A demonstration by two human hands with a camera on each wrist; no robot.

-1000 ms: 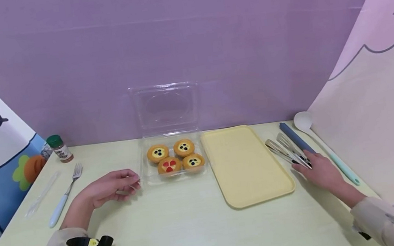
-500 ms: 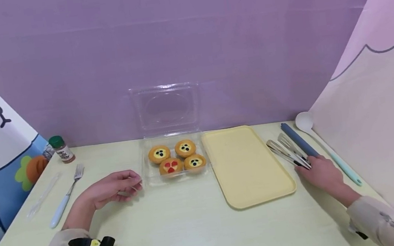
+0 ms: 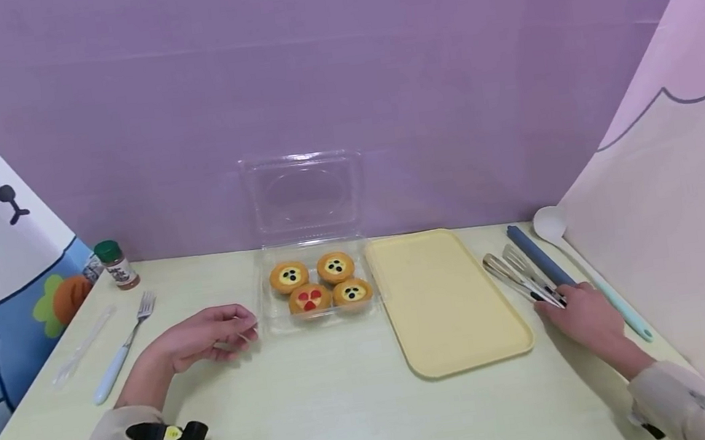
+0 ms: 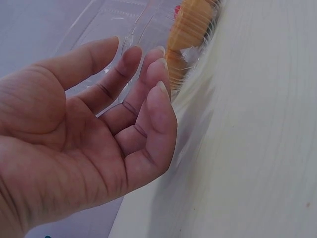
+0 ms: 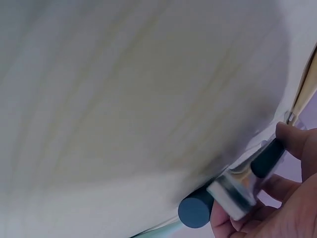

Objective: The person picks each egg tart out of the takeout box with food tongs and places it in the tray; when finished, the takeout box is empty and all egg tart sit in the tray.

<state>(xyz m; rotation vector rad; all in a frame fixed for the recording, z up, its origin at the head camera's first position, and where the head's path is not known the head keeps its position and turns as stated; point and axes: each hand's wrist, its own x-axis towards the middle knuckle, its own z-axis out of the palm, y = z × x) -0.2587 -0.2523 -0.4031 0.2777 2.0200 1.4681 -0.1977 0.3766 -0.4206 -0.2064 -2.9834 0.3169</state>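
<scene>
My right hand (image 3: 578, 311) lies at the table's right side and pinches the near handle end of silver tongs (image 3: 521, 276). In the right wrist view my right hand (image 5: 280, 161) has thumb and fingers curled round the tongs (image 5: 237, 191), beside the round end of a dark blue rod (image 5: 195, 210). My left hand (image 3: 208, 335) rests on the table just left of a clear plastic container (image 3: 270, 322) holding several fruit tarts (image 3: 321, 288). The left wrist view shows my left hand (image 4: 143, 84) palm up with relaxed fingers, holding nothing, the tarts (image 4: 190, 25) just beyond.
A yellow tray (image 3: 449, 303) lies between the container and the tongs. The container's lid (image 3: 303, 193) stands open against the purple wall. The blue rod (image 3: 539, 263) and a white spoon (image 3: 551, 223) lie far right. A fork (image 3: 123, 343), clear knife (image 3: 80, 346) and spice jar (image 3: 115, 264) sit left.
The head view has shifted a little. Both hands stay nearly where they were, the right one at the tongs' handle end.
</scene>
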